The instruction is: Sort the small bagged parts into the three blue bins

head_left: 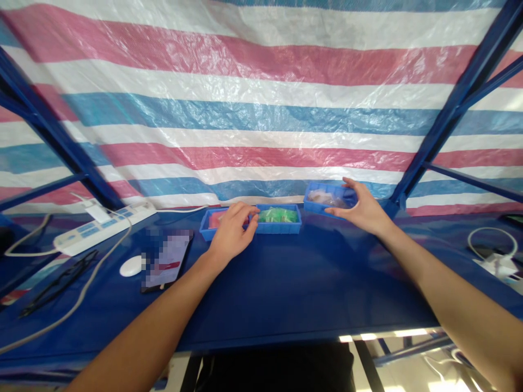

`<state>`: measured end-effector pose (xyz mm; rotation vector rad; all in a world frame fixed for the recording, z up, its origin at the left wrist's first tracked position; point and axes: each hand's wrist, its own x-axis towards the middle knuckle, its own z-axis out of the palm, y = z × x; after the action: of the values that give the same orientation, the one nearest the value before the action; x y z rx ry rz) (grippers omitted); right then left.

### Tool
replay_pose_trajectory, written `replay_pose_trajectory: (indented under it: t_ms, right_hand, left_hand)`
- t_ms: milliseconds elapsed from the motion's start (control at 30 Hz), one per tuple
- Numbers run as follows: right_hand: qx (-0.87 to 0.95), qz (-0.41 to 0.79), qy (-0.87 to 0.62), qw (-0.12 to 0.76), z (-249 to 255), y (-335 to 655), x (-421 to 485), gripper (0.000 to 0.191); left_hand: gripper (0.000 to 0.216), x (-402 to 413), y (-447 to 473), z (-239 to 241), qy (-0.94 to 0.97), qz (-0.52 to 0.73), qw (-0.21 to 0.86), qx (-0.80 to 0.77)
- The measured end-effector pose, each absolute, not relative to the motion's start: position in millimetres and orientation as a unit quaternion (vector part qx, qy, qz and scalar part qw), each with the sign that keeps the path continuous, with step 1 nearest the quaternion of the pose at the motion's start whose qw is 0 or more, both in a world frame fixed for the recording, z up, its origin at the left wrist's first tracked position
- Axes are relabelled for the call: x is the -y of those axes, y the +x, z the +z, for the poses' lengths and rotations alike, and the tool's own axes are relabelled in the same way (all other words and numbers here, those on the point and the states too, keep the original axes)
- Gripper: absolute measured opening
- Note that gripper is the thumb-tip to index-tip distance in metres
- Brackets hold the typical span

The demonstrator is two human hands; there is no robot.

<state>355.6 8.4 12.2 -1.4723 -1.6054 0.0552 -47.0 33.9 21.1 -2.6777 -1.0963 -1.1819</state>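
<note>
Three small blue plastic bins stand along the back of the blue table. Over the join between the left bin [208,233] and the middle bin [281,228] lies my left hand [232,231]. Its fingers are bent and close to the thumb, at the middle bin's left end. Pink pieces [215,219] show in the left bin, partly covered by that hand. Green packets [278,215] fill the middle one. My right hand [363,209] grips the right bin [316,207] around its right end, thumb in front and fingers behind. Clear plastic bags [324,197] lie inside it.
A white power strip [104,228] with cables, black glasses [61,283], a white round case [131,266] and a phone [169,258] lie at the left. A white charger [498,265] with a cable is at far right. Striped sheeting [261,109] hangs behind, between blue metal posts [445,117].
</note>
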Motion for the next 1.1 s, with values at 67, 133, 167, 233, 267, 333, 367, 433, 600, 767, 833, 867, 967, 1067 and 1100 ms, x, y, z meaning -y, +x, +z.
replay_pose_trajectory:
  t_ms: [67,133,167,233,267,333,367,433,600,767,833,867,967,1067,1100]
  right_hand:
    - [0.648,0.026,-0.573,0.502,13.4,347.7,-4.7,0.116]
    - [0.662,0.061,-0.537,0.520,16.2,339.0,1.6,0.116]
    - [0.677,0.087,-0.515,0.519,18.4,334.6,5.7,0.115]
    - [0.711,0.144,-0.466,0.507,23.7,326.5,14.6,0.117]
    - [0.724,0.174,-0.442,0.500,26.5,323.1,18.9,0.120]
    - [0.730,0.215,-0.412,0.502,30.8,318.0,25.8,0.124]
    - [0.730,0.228,-0.401,0.504,31.9,316.1,28.1,0.127]
    - [0.731,0.242,-0.384,0.510,31.6,313.1,30.3,0.132]
    - [0.720,0.308,-0.343,0.519,22.2,303.4,29.2,0.132]
    - [0.704,0.316,-0.309,0.556,21.8,290.6,31.5,0.124]
    - [0.699,0.305,-0.301,0.573,22.3,284.7,33.2,0.121]
    - [0.696,0.301,-0.302,0.578,21.7,281.6,33.8,0.120]
    - [0.694,0.287,-0.322,0.576,16.6,273.8,34.8,0.118]
    - [0.713,0.250,-0.343,0.558,10.7,270.0,35.9,0.103]
    - [0.725,0.232,-0.351,0.545,9.4,269.4,36.7,0.096]
  left_hand:
    - [0.025,-28.6,-41.2,21.1,-0.880,-0.359,-0.039,0.310]
    - [0.025,-23.9,-36.5,21.5,-0.896,-0.326,-0.074,0.290]
    - [0.025,-22.1,-34.9,21.9,-0.902,-0.312,-0.086,0.287]
    - [0.025,-19.9,-33.5,22.9,-0.910,-0.287,-0.099,0.284]
    - [0.026,-19.5,-33.5,23.4,-0.912,-0.277,-0.101,0.284]
    - [0.026,-19.2,-34.5,23.4,-0.915,-0.263,-0.100,0.288]
    - [0.026,-19.1,-35.1,22.9,-0.915,-0.259,-0.100,0.293]
    - [0.025,-18.5,-35.6,21.0,-0.912,-0.253,-0.104,0.307]
    - [0.025,-13.2,-32.7,16.5,-0.908,-0.241,-0.158,0.305]
    - [0.045,-6.3,-29.7,14.8,-0.911,-0.239,-0.185,0.280]
    - [0.054,-4.5,-28.6,13.7,-0.917,-0.227,-0.183,0.273]
    - [0.060,-4.0,-28.0,13.0,-0.917,-0.222,-0.185,0.276]
    - [0.074,-4.2,-26.6,10.4,-0.909,-0.215,-0.189,0.304]
    - [0.077,-5.6,-27.1,8.5,-0.908,-0.210,-0.183,0.314]
    - [0.076,-6.2,-27.6,8.1,-0.910,-0.207,-0.181,0.311]
